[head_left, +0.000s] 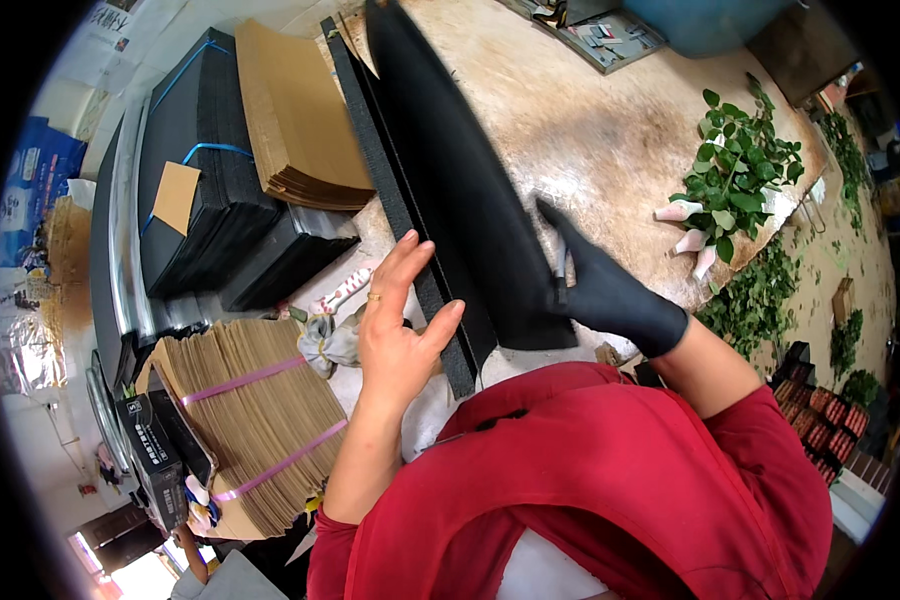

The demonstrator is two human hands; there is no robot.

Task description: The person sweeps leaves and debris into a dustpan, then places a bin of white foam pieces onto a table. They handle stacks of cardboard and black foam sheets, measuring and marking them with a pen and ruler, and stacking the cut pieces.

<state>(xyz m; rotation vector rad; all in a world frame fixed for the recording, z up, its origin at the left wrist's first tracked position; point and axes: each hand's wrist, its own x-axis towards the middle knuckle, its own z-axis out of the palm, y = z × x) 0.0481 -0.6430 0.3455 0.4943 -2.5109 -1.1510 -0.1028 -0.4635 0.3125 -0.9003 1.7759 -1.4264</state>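
A long black sheet [470, 190] stands bent up from the table, its right edge blurred by motion. Under its left side runs a black, rough-surfaced strip [405, 200]. My left hand [395, 315], bare with a ring, rests at the strip's near end, thumb and fingers spread apart. At the sheet's lower right edge is my right hand [610, 295] in a black glove, fingers closed on that edge and thumb pointing up. A slim grey object [560, 265] shows beside the glove's fingers; its kind I cannot make out.
Left of the table stand black sheet stacks [205, 190], brown cardboard sheets [295, 110] and a strapped cardboard bundle [255, 420]. Pale pink roses [700, 225] with leafy stems lie on the worn table [610, 150] at right. A metal tray [605, 40] sits at the far edge.
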